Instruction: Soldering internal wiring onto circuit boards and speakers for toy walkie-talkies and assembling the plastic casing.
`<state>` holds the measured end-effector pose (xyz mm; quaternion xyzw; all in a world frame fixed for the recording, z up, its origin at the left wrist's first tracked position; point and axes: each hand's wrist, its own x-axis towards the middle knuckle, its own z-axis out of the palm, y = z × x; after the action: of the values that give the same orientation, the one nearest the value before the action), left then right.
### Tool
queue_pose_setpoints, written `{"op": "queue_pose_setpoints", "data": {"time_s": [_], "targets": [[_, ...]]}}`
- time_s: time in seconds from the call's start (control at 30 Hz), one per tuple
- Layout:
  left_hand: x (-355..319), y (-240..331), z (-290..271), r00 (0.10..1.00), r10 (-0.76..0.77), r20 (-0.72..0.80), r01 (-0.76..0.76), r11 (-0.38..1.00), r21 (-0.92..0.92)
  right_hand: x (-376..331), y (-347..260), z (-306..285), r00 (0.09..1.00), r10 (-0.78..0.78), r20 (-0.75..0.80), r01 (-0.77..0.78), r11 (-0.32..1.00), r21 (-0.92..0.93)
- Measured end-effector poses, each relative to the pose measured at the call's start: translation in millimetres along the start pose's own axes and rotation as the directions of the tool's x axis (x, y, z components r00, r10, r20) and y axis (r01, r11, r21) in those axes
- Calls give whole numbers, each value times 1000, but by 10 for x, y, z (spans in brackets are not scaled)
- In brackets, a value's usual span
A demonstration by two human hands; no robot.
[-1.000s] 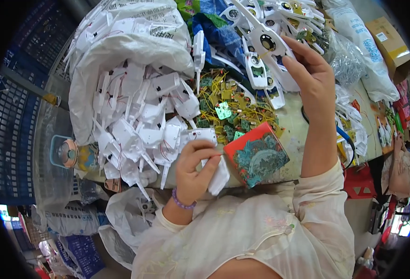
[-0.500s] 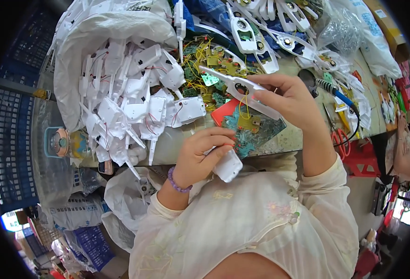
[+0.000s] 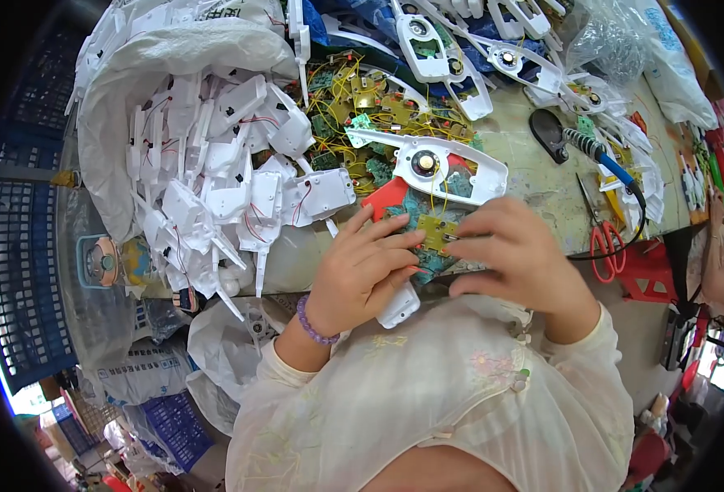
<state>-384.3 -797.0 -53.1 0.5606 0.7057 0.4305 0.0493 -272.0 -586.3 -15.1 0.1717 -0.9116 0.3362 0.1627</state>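
Observation:
My left hand (image 3: 360,271) is curled around a white plastic casing (image 3: 399,307), whose lower end shows below the fingers. Its fingertips reach the edge of a small yellow-brown circuit board (image 3: 436,233). On the board's other side is my right hand (image 3: 509,258), fingers apart; whether a fingertip touches the board I cannot make out. Just beyond both hands lies a white plastic shell (image 3: 486,174) with a round speaker (image 3: 425,163) in it. A yellow wire runs from the speaker toward the board. Under them are a red piece (image 3: 385,199) and a worn teal-grey surface.
White casings with red wires (image 3: 247,197) spill from a white sack (image 3: 103,139) at left. Circuit boards with yellow wires (image 3: 395,111) are heaped at the back. To the right are a soldering iron (image 3: 612,166), its black stand (image 3: 548,135) and red-handled scissors (image 3: 605,246).
The speaker shell has left my right hand and now lies on the table. My right hand has come down and nearer to the board. My left hand keeps the casing.

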Motion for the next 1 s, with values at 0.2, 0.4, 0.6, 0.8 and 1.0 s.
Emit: {"op": "queue_pose_setpoints", "data": {"time_s": [0.2,0.4,0.6,0.8,1.0], "targets": [[-120,43,10,981,-75,-180,66,996,-56,-79,66,181,993,63,-95,-63,998,6],[-175,134,55,836,-488,-253,344,824,-451,32,75,263,943,244,-225,-234,970,70],[-57,220,76,842,-480,-247,374,849,-375,130,178,332,968,82,-238,-109,989,-100],[-58,194,85,841,-491,-226,390,841,-376,82,52,349,947,1,-322,-39,993,-111],[-74,157,42,879,-444,-172,350,848,-398,67,5,462,963,32,-269,-50,997,-58]]}}
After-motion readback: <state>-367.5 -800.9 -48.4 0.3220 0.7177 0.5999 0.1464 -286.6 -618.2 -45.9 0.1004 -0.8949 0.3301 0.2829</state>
